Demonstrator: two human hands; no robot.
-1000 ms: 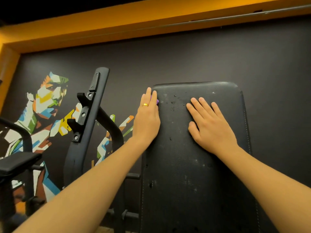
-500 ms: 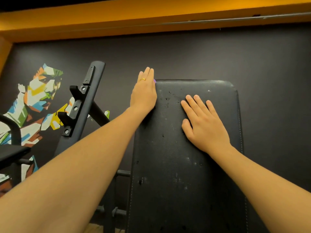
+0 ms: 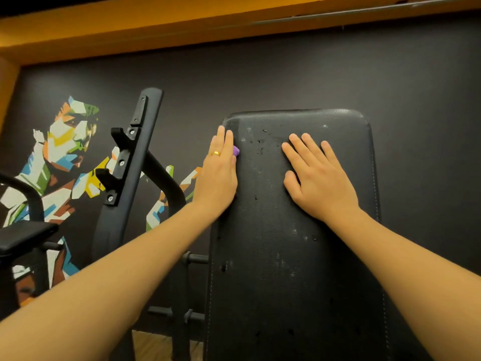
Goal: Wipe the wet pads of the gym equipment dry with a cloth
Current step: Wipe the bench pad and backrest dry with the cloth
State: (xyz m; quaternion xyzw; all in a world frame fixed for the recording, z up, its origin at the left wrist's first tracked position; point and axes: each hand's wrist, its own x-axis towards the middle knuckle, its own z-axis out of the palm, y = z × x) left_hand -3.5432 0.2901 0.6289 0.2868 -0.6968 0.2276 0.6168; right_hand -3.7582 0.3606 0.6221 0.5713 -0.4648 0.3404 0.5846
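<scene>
Black pad (image 3: 283,282) tilts up and away from camera, with rounded top corners and white stitching down both long sides. It's wet: droplets (image 3: 260,149) cluster near the top between the hands, and more are scattered down the middle and along the left side. The left hand (image 3: 218,178) has its fingers straight and together, laid against the pad's upper left edge just below the corner. There's a gold ring (image 3: 216,153) on one finger. The thumb is hidden, so can't tell if it hooks round anything. Only a small corner of the purple cloth (image 3: 236,151) shows, poking out from under the left fingers on the pad side and touching the pad. The rest is covered by the hand. The right hand (image 3: 321,181) lies flat, palm down on the pad's upper half, fingers straight and spread, thumb out to the left, holding nothing. The hands are apart, with a wet strip between them. Bare forearms come in from both bottom corners. Left of the pad a black rack upright (image 3: 135,162) with bolted hooks leans back, a curved tube behind it. Short pegs (image 3: 194,257) sit on the frame just beside the pad's left side. At far left is another black seat (image 3: 24,237) on its own frame. Behind is a dark wall (image 3: 312,74) with a multicolour mural (image 3: 65,157) of a figure, and an orange beam (image 3: 130,29) runs across the top. A strip of wood floor (image 3: 156,343) shows at the bottom.
</scene>
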